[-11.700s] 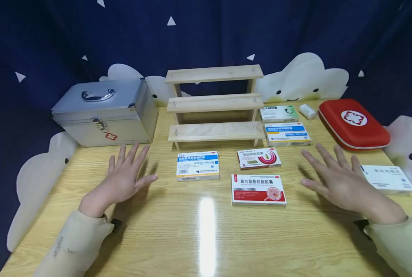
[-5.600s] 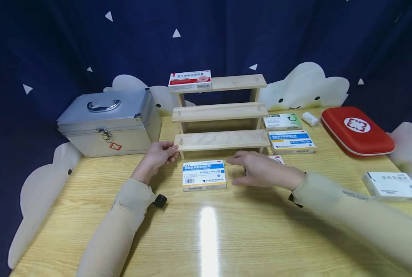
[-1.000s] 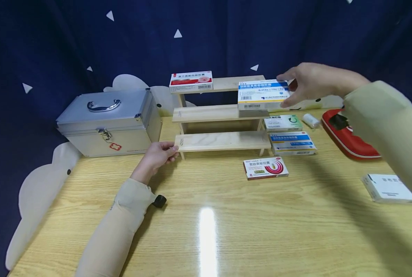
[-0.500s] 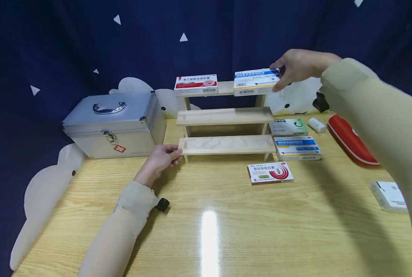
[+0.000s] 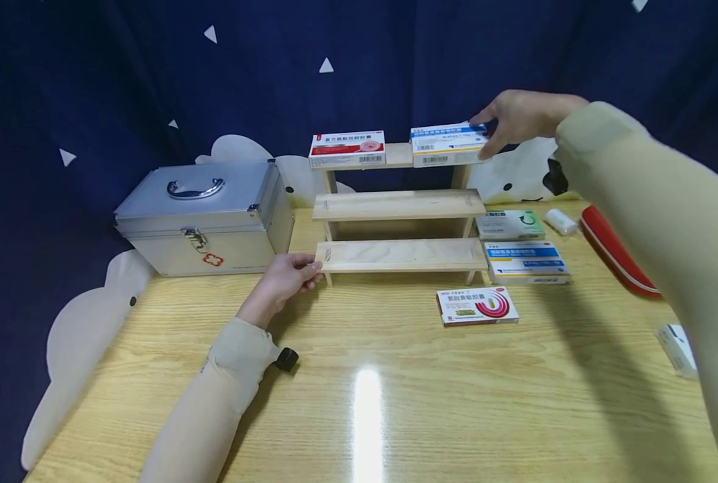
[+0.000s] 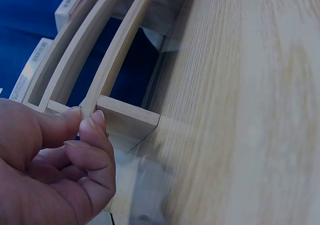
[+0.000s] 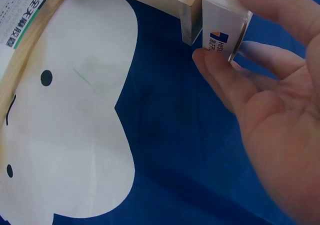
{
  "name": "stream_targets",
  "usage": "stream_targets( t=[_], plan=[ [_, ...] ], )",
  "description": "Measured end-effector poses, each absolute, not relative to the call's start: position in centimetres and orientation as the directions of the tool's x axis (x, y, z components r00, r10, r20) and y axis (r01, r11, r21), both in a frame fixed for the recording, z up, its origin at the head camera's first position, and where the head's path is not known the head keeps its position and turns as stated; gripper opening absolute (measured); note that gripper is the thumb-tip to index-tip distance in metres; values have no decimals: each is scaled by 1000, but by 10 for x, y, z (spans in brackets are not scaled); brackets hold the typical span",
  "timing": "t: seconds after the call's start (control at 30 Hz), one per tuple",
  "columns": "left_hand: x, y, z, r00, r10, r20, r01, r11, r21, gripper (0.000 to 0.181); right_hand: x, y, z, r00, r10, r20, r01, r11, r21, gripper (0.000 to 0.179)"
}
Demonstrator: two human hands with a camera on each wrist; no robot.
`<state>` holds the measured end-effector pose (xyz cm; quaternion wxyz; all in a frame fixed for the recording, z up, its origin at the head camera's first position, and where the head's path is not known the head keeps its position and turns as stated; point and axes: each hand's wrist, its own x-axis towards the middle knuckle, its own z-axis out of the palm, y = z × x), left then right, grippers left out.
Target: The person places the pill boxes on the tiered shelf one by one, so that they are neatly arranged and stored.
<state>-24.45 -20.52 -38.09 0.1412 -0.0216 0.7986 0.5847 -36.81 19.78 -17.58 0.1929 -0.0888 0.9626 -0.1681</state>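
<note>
Head view, left to right. Silver case [image 5: 202, 215], lid down. Just beside it, left hand [image 5: 286, 278] pinching the left end of the lowest tier [image 5: 401, 253] of wooden rack [image 5: 398, 204], thumb against fingers. Possible fault: slackened pinch, with skidding or rocking of the rack under a push from above.

Top tier [image 5: 399, 155], left end: red-and-white box [image 5: 348, 149], flat; liable to displacement, in judgement, by too long a leftward slide of its neighbour.

Top tier, right end: blue-and-white box [image 5: 446, 144], at or just above the wood, full contact not certain; outer end clamped between thumb and fingers of right hand [image 5: 525, 117]. Likely mishap: tipping off the end, from release with too much overhang. Appearance: printed face up, blue upper band, white body, thin yellow line, barcode on front edge; in right wrist view, small dark logo on the end panel.
</note>
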Motion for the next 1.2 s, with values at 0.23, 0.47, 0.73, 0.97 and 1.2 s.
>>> stream_targets(
  t=[0.23,0.47,0.73,0.97,1.2],
  plan=[
    [-242,-205,-378,-958,123,-261,-212,313,926,39,-371,195,-180,-899,-247,-363,-107,925,-364,94],
    [-241,-203,-374,-960,118,-253,-203,328,923,38,-371,193,-182,-908,-245,-339,-111,923,-369,89],
    [-241,-202,-373,-960,122,-252,-199,336,921,38,-371,192,-182,-902,-262,-343,-125,919,-374,86],
    [-241,-202,-374,-958,134,-253,-198,330,923,40,-371,193,-184,-895,-263,-359,-123,922,-368,84],
    [-241,-200,-373,-958,131,-255,-200,332,922,40,-370,192,-186,-903,-275,-329,-146,918,-368,79]
  ],
)
